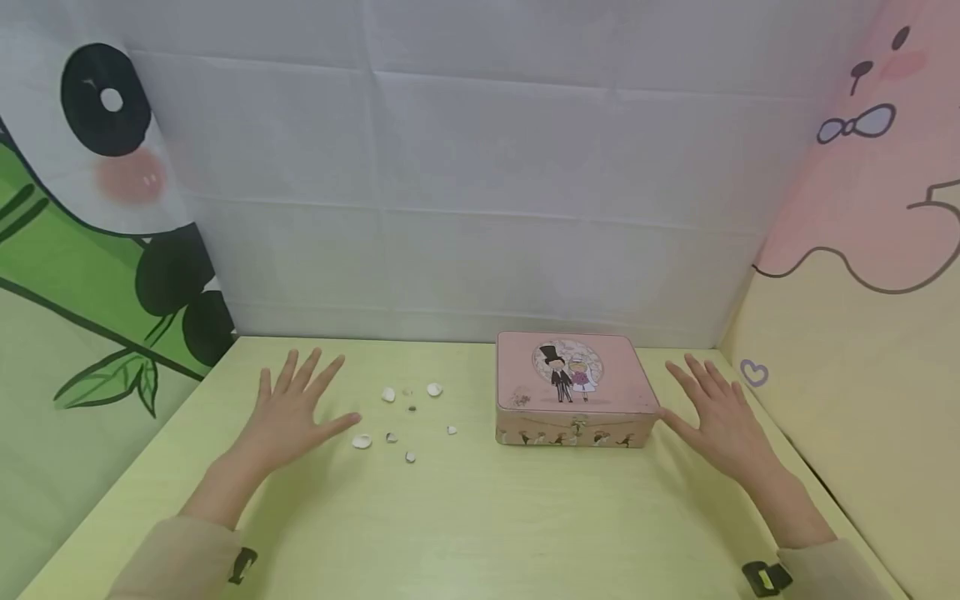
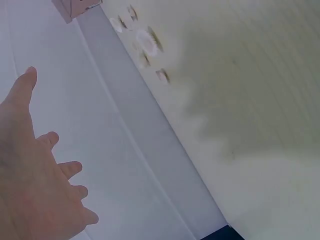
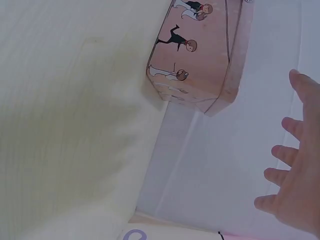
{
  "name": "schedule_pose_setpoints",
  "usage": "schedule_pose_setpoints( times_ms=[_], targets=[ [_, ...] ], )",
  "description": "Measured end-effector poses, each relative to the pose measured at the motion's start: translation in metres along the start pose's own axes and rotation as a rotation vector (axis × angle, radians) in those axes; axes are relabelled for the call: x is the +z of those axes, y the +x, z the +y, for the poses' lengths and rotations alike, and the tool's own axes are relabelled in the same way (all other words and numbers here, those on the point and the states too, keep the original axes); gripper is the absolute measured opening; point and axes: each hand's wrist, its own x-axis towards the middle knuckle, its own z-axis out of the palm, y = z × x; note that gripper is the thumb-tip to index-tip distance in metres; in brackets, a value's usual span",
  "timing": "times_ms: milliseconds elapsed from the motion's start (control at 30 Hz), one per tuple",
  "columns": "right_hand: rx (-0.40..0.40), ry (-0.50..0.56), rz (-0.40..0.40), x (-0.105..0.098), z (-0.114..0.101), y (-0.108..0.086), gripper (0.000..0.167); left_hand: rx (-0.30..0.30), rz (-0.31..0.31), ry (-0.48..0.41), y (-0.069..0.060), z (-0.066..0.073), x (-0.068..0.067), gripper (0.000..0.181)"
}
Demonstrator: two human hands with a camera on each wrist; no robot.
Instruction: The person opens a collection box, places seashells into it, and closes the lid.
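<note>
My left hand (image 1: pixel 288 421) hovers over the left part of the table with its fingers spread, holding nothing. Just to its right lie several small shells, among them a white shell (image 1: pixel 362 442) near the thumb and another white shell (image 1: pixel 434 389) farther back. In the left wrist view a larger pale shell (image 2: pixel 147 43) shows among smaller ones. A pink tin box (image 1: pixel 573 387) with a bride and groom on its lid stands with the lid down, its front clasp (image 1: pixel 578 425) visible. Beside its right end, my right hand (image 1: pixel 720 425) is raised, fingers spread and holding nothing.
The pale yellow table (image 1: pixel 465 525) ends at a white cloth backdrop (image 1: pixel 480 192). A printed panda panel (image 1: pixel 105 292) borders the left side, and a pink and cream panel (image 1: pixel 862 333) the right. Dark bands (image 1: pixel 767 577) sit at both wrists.
</note>
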Motion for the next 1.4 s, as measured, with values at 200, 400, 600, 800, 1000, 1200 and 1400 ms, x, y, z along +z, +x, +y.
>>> schedule_pose_setpoints(
  times_ms=[200,400,600,800,1000,1200,1400],
  targets=[
    [-0.020,-0.008,0.026,-0.003,-0.012,0.007,0.068,0.050,0.041,0.026,0.010,0.019,-0.008,0.090],
    [-0.058,0.007,0.087,-0.004,-0.025,0.014,0.066,0.119,0.101,0.033,0.020,0.043,-0.015,0.088],
    [-0.076,0.076,0.142,0.000,-0.040,0.016,0.060,0.200,0.132,0.018,0.031,0.068,-0.017,0.089],
    [-0.050,0.185,0.139,0.009,-0.053,0.014,0.050,0.288,0.180,0.027,0.041,0.091,-0.012,0.089],
    [-0.042,0.275,0.124,0.019,-0.065,0.011,0.042,0.378,0.221,-0.009,0.051,0.109,-0.001,0.085],
    [-0.007,0.358,0.119,0.030,-0.075,0.008,0.039,0.479,0.242,-0.053,0.062,0.123,0.012,0.082],
    [0.057,0.454,0.048,0.045,-0.081,0.006,0.035,0.581,0.244,-0.084,0.072,0.135,0.026,0.080]
  ],
)
